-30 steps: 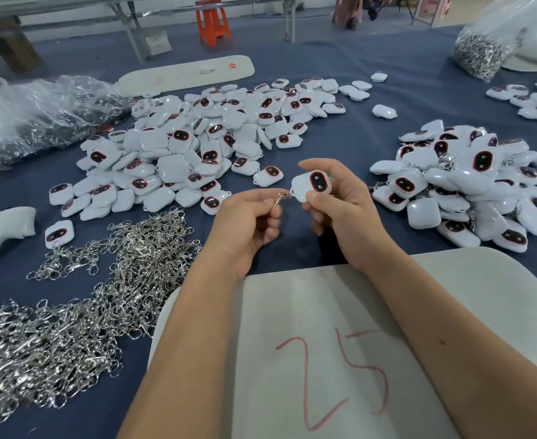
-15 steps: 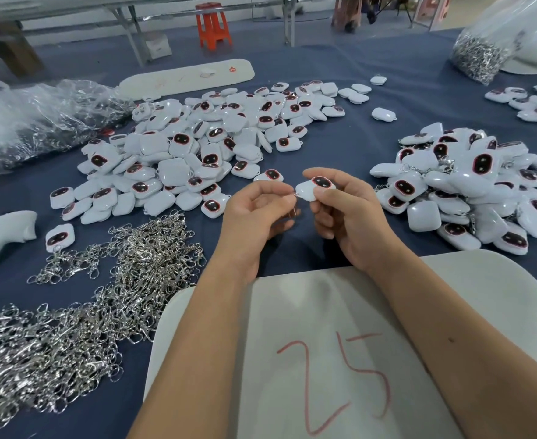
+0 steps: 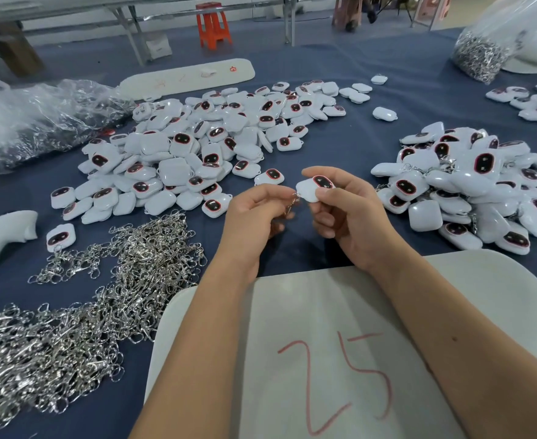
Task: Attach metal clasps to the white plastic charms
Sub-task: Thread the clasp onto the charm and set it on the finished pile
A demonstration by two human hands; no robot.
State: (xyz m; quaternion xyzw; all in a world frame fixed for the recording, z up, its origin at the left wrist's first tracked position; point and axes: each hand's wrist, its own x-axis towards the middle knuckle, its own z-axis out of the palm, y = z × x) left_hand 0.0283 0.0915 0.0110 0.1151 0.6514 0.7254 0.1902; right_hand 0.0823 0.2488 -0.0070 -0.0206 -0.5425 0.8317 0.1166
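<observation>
My right hand [image 3: 349, 213] pinches a white plastic charm [image 3: 311, 189] with a dark red-rimmed face, held above the blue cloth at the centre. My left hand [image 3: 254, 217] sits just left of it, fingers curled round a metal clasp [image 3: 292, 202] whose ring meets the charm's left corner. A big heap of loose charms [image 3: 197, 147] lies behind my left hand. To the right is a second heap of charms [image 3: 469, 185], some with chains showing. A pile of metal clasps [image 3: 80, 299] spreads over the left front.
A white board marked "25" [image 3: 324, 359] lies under my forearms. A clear bag of clasps [image 3: 482, 55] stands far right, crumpled plastic bags [image 3: 39, 118] far left. One charm with a clasp [image 3: 59, 239] lies by a white moulded part [image 3: 1, 232]. An orange stool [image 3: 213, 23] stands behind.
Both hands stay close together at the centre. The charm has tilted in my right fingers, and the clasp now hangs below my left fingertips at the charm's corner.
</observation>
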